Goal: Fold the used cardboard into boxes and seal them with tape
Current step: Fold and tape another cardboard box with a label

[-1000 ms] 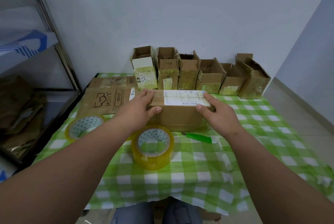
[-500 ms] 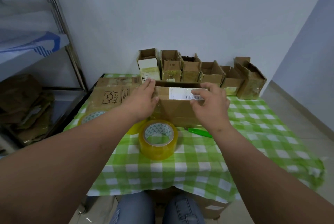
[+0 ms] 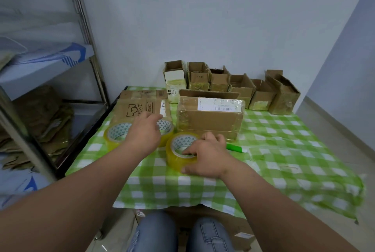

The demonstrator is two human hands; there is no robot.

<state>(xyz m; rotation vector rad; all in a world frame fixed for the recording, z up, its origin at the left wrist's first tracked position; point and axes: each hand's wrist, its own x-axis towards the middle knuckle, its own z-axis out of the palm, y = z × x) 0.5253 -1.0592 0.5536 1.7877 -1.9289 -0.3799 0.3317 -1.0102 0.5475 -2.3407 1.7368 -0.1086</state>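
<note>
while sitting at the table (image 3: 284,150), gripping the nearest tape roll (image 3: 178,150) with the right hand (image 3: 207,156), thumb outside, fingers in its core; hovering the left hand (image 3: 145,132), fingers relaxed, over two other rolls (image 3: 116,132); cardboard box (image 3: 209,117) standing just behind.

One view only — a wide-angle camera on the person's head, looking forward and down over the green checked table (image 3: 263,170) toward the wall (image 3: 203,18) behind it. It sits close above both forearms; straight lines bow at the frame's edges — the shelf post (image 3: 85,34) leans.
</note>
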